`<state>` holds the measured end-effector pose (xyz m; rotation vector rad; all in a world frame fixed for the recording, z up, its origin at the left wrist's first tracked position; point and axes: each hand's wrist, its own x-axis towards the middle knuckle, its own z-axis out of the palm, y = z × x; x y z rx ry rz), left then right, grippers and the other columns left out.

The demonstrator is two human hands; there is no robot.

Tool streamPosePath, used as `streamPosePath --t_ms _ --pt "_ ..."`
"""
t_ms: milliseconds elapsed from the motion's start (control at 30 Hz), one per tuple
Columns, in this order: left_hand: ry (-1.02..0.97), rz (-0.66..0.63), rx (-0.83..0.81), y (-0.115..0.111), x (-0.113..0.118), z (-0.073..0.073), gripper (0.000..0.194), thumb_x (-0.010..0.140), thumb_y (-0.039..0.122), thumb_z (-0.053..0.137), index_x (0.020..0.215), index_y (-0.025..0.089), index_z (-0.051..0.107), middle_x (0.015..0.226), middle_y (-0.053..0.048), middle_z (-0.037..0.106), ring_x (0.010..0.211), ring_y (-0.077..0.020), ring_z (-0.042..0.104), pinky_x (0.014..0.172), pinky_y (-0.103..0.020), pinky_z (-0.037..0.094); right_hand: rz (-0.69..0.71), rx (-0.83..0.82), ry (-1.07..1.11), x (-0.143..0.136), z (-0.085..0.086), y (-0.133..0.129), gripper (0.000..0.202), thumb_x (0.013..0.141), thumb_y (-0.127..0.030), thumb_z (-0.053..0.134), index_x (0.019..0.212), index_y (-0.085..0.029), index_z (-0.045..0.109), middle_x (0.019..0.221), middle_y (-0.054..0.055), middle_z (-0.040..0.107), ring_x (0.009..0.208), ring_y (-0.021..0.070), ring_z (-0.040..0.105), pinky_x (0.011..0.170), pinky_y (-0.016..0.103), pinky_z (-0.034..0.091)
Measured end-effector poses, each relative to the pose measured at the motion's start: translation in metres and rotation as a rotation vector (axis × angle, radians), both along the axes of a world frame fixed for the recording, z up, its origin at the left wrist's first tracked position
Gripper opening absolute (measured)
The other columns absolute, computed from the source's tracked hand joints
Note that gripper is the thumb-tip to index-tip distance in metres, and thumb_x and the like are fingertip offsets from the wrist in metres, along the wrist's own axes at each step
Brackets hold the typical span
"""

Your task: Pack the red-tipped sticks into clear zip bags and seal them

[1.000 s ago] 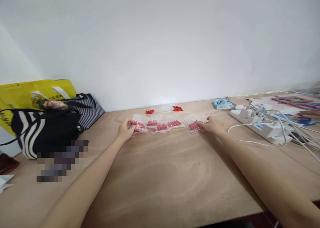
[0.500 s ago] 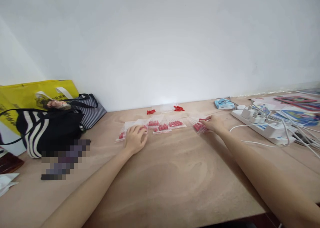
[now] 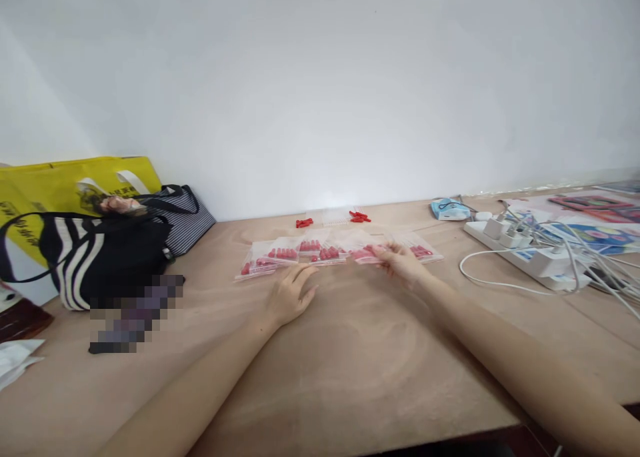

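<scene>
A row of several small clear bags with red pieces (image 3: 281,253) lies across the wooden table (image 3: 350,350), from the left bag (image 3: 253,267) to the rightmost bag (image 3: 423,251). My left hand (image 3: 291,297) rests flat on the table just in front of the row, fingers apart and holding nothing. At the right part of the row, my right hand (image 3: 400,261) pinches the edge of one small bag (image 3: 364,253). Behind the row, by the wall, lie two little heaps of loose red pieces (image 3: 303,223) (image 3: 359,216) and some empty clear bags (image 3: 334,215).
A black-and-white striped bag (image 3: 100,257), a grey striped bag (image 3: 187,220) and a yellow bag (image 3: 65,183) stand at the left. At the right are a white power strip (image 3: 525,257) with chargers and cables, a blue packet (image 3: 447,209) and coloured printed sheets (image 3: 595,233).
My left hand has let go of the left bag and drawn back onto the table, open. My right hand has moved left along the row, leaving a bag at the right end.
</scene>
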<state>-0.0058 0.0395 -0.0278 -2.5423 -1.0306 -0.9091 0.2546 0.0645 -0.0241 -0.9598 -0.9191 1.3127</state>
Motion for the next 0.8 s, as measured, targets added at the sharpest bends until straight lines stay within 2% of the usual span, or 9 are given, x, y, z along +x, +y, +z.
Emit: streamPosePath --t_ms 133,233,333,467,533,600,700,800 --pt "0.006 -0.085 0.089 -0.004 0.008 -0.002 0.028 0.083 0.022 0.048 0.110 0.017 0.046 0.106 -0.009 0.055 0.099 -0.0202 0.054 0.084 -0.032 0.047 0.044 0.031 0.039 -0.041 -0.011 -0.016 0.043 0.047 -0.036 0.078 0.069 -0.019 0.045 0.063 -0.005 0.057 0.053 0.0079 0.054 0.047 0.020 0.046" --pt "0.022 -0.148 0.142 -0.003 0.011 -0.003 0.024 0.083 0.022 0.048 0.106 0.018 0.049 0.102 -0.009 0.057 0.094 -0.0189 0.057 0.081 -0.029 0.049 0.099 0.024 0.026 -0.057 -0.014 -0.021 0.046 0.047 -0.038 0.077 0.070 -0.019 0.043 0.064 -0.006 0.056 0.054 0.0080 0.053 0.049 0.021 0.047" --pt "0.049 -0.196 0.159 -0.002 0.012 -0.005 0.014 0.086 0.018 0.043 0.095 0.017 0.054 0.091 -0.006 0.061 0.083 -0.0159 0.061 0.072 -0.025 0.050 0.186 -0.013 0.018 -0.061 -0.017 -0.021 0.045 0.051 -0.039 0.076 0.072 -0.019 0.042 0.069 -0.004 0.057 0.058 0.0089 0.056 0.054 0.024 0.050" --pt "0.047 -0.193 0.087 -0.001 0.010 -0.004 0.021 0.088 0.015 0.036 0.083 0.017 0.056 0.085 -0.005 0.063 0.075 -0.0133 0.061 0.067 -0.023 0.050 0.271 0.012 -0.106 -0.049 -0.024 -0.019 0.041 0.057 -0.031 0.073 0.083 -0.020 0.044 0.081 0.000 0.058 0.066 0.0109 0.059 0.063 0.030 0.052" --pt "0.014 -0.196 0.021 -0.001 0.009 -0.004 0.022 0.088 0.015 0.035 0.081 0.017 0.056 0.085 -0.005 0.062 0.074 -0.0124 0.060 0.066 -0.022 0.049 0.279 0.141 -0.273 -0.039 -0.029 -0.017 0.043 0.057 -0.021 0.071 0.091 -0.020 0.045 0.091 0.003 0.056 0.067 0.0104 0.059 0.063 0.029 0.052" --pt "-0.039 -0.223 -0.044 0.000 0.007 -0.004 0.022 0.088 0.014 0.036 0.079 0.017 0.056 0.086 -0.005 0.062 0.074 -0.0116 0.060 0.066 -0.021 0.049 0.254 0.356 -0.479 -0.029 -0.032 -0.015 0.039 0.061 -0.014 0.065 0.095 -0.019 0.048 0.099 0.005 0.053 0.069 0.0101 0.059 0.065 0.029 0.052" --pt "-0.094 -0.268 -0.117 0.002 0.005 -0.004 0.020 0.087 0.015 0.039 0.079 0.017 0.057 0.087 -0.005 0.061 0.078 -0.0116 0.060 0.070 -0.021 0.049 0.169 0.720 -0.803 -0.019 -0.033 -0.013 0.025 0.069 -0.009 0.053 0.091 -0.019 0.055 0.099 0.006 0.053 0.080 0.0127 0.059 0.071 0.029 0.051" --pt "-0.097 -0.276 -0.161 0.003 0.005 -0.004 0.018 0.087 0.016 0.041 0.081 0.017 0.058 0.088 -0.005 0.061 0.081 -0.0125 0.060 0.071 -0.023 0.049 0.116 1.003 -1.115 -0.016 -0.030 -0.013 0.022 0.076 -0.008 0.047 0.092 -0.020 0.058 0.097 0.007 0.057 0.086 0.0140 0.058 0.072 0.027 0.050"
